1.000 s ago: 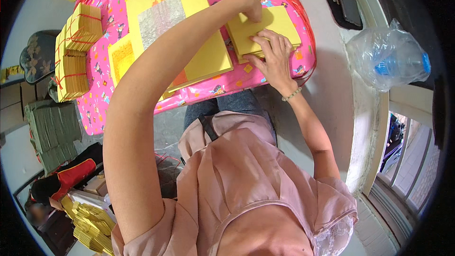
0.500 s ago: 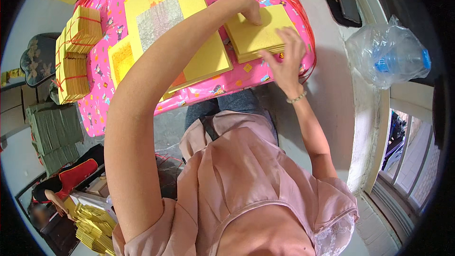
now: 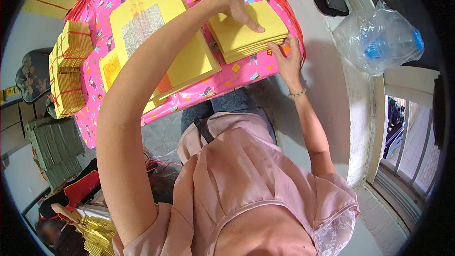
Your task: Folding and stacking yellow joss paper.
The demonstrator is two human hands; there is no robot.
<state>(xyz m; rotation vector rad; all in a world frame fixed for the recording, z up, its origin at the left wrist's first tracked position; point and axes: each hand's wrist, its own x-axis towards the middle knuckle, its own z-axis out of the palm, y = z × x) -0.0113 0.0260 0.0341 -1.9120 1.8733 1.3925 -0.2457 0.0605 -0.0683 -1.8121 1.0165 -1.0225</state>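
Observation:
A stack of yellow paper sheets point(image 3: 241, 38) lies on the pink patterned tablecloth point(image 3: 232, 77), in front of me. Across its top rests my left hand point(image 3: 239, 12), with one digit stretched over the upper sheet and the other fingers partly hidden. At the stack's near right corner is my right hand point(image 3: 290, 61), its thumb and fingers apart and touching the edges. To the left lies a larger pile of yellow sheets point(image 3: 189, 61) bearing a silver rectangle point(image 3: 142, 26). My left forearm covers part of it.
Red-tied yellow paper bundles point(image 3: 68, 85) stand along the left table edge. Red strings point(image 3: 284, 4) trail along the right edge. A bagged clear plastic bottle point(image 3: 379, 42) is at the right. Another person's arm point(image 3: 64, 212) is at lower left, near more yellow paper point(image 3: 98, 232).
My right hand has come in from beside the stack to its near right corner. My left hand has shifted over the stack, a digit now stretched along the top. The view has shifted slightly.

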